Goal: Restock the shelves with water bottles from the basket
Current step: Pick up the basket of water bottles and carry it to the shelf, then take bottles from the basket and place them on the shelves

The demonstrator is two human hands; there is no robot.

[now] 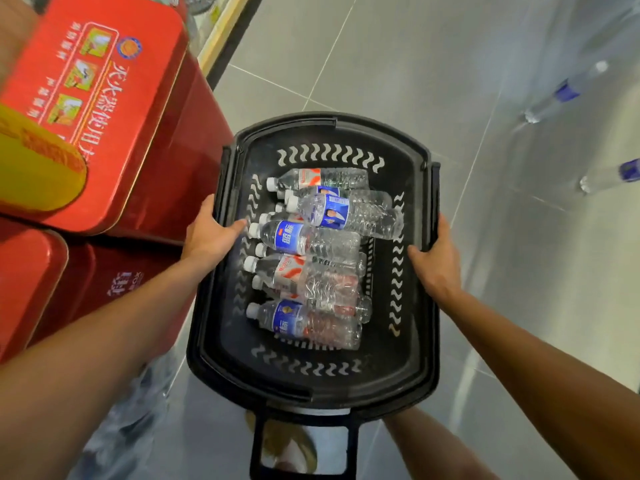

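Basket (313,388) is held by both sides. Left hand (211,233) grips the left rim, fingertips (239,224) poking inside, almost touching the white caps of the water bottles (304,241). Right hand (437,259) clamps the right rim, thumb inside. The bottles lie piled on the basket's bottom, between the hands.

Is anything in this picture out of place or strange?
Two loose bottles seem to lie on the grey floor at right, outside the basket, though blurred. Inside, one blue-label bottle lies slanted on top of the others.
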